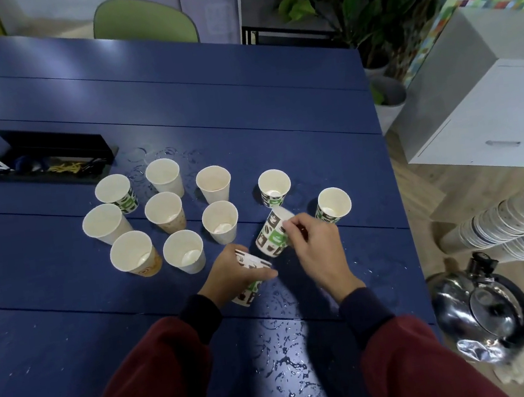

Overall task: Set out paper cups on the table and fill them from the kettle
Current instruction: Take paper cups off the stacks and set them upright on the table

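The right hand pinches the rim of a tilted cup between thumb and fingertips. Its base touches or hangs just above the table, toward the right edge. The left hand grips a patterned cup just beside it, closer to the near edge. I cannot tell whether more cups nest inside that one.

To do this well, tip the tilted cup onto its base in the gap between its two nearest neighbours. Let go only once it stands flat, and keep it clear of the spilled water.

Count: ten standing cups mid-table, one in each hand, so at least twelve. One kettle sits beyond the near right corner, off the table. Two spare stacks, as far as I can tell, lie past the right edge.
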